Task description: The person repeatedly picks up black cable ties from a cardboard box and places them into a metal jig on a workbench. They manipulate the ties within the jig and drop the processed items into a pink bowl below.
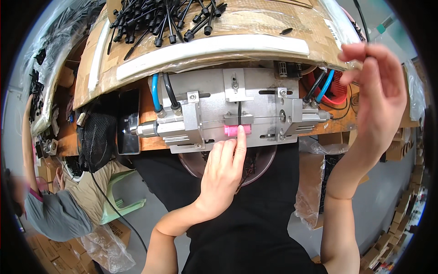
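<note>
My left hand (223, 171) reaches in from below with its index finger stretched out and the other fingers loosely bent. That fingertip rests on the near end of a thin black rod-like part (239, 112), by a pink block (232, 131). The part sits upright in the picture in a small metal holder (230, 119) at the middle of a grey metal fixture (212, 98). Off to the right, my right hand (381, 91) is raised above the table's edge, its fingers bent and apart, slightly blurred. I see nothing held in it.
Pneumatic clamps (182, 125) with blue and black hoses flank the fixture. Behind it, a cardboard box top (255, 27) bears a pile of black plastic parts (159, 20). A phone (129, 121) lies left, a red basket (335, 89) right. Another person (59, 212) sits at far left.
</note>
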Tool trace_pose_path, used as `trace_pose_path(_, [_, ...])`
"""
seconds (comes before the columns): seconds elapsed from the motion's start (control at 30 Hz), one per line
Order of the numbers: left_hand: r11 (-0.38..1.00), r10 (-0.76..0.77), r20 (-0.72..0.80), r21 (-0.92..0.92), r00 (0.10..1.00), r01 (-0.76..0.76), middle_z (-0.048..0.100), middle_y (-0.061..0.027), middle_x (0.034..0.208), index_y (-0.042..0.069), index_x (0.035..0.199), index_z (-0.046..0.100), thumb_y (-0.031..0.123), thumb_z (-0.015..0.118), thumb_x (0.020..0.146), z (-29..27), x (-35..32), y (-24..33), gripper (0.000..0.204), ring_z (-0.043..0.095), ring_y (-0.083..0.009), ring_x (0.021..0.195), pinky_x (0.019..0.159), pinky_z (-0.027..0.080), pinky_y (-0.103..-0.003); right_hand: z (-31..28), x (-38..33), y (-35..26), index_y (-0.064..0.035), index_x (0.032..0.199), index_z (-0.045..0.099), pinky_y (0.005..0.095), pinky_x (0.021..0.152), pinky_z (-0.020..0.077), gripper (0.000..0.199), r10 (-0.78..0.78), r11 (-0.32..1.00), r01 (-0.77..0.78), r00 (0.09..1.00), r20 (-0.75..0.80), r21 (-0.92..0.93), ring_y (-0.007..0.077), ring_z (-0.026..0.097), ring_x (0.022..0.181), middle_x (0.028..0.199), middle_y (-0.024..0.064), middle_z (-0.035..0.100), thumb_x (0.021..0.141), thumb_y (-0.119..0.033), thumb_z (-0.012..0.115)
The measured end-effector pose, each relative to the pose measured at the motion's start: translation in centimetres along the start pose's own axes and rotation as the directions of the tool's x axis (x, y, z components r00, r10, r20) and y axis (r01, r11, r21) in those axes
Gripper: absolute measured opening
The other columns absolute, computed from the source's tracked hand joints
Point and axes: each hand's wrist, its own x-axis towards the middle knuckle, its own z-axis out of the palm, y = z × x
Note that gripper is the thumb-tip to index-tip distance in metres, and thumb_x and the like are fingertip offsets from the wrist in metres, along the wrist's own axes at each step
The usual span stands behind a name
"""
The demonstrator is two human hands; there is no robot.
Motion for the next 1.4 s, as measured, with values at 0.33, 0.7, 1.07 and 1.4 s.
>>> trace_pose_path(0.33, [0.994,-0.056,0.038,-0.087,0.998,0.06,0.052,-0.0137,0.103,-0.009,0.143,0.037,-0.008,0.058,0.071,-1.6,-0.4,0.0,0.075,0.054,-0.0291,0.096,0.091,0.046,-0.037,5.8,-12.9,2.0,0.0052,0.126,0.058,0.0294,0.068,0.0552,0.056,0.076,0.971,-0.025,0.975,0.207,-0.238,0.0179,0.064,0.074,0.092,0.0119,0.067,0.073,0.011,0.075])
trace_pose_path(0.7, [0.965,-0.212,-0.072,-0.169,0.975,0.198,0.055,-0.014,0.114,-0.003,0.138,0.049,-0.012,0.069,0.07,-5.1,-1.7,-0.4,0.071,0.053,-0.03,0.1,0.086,0.046,-0.037,10.3,-15.4,4.7,0.0031,0.139,0.048,0.0355,0.059,0.0457,0.071,0.069,0.968,0.022,0.934,0.352,-0.25,0.0223,0.053,0.061,0.068,0.0089,0.051,0.074,0.003,0.075])
trace_pose_path(1.07, [0.99,0.105,-0.371,-0.052,0.923,-0.134,0.06,-0.0127,0.093,0.004,0.113,0.066,0.005,0.065,0.086,-9.3,14.9,-8.3,0.027,0.059,-0.0279,0.089,0.078,0.047,-0.036,10.1,5.9,5.3,-0.0078,0.106,0.066,0.0413,0.07,0.0516,0.032,-0.487,0.642,0.622,0.782,0.388,-0.448,0.0305,0.065,0.083,0.084,0.0108,0.065,0.075,-0.001,0.061])
trace_pose_path(1.4, [0.996,0.059,0.146,-0.079,0.988,-0.048,0.069,-0.0199,0.086,-0.001,0.098,0.068,0.013,0.068,0.086,-10.8,23.8,-9.5,0.018,0.068,-0.0283,0.082,0.075,0.052,-0.035,7.0,11.2,8.5,-0.0088,0.107,0.065,0.0414,0.075,0.049,0.027,-0.204,0.678,0.64,0.635,0.745,-0.36,0.0329,0.061,0.085,0.094,0.0114,0.062,0.081,-0.004,0.067])
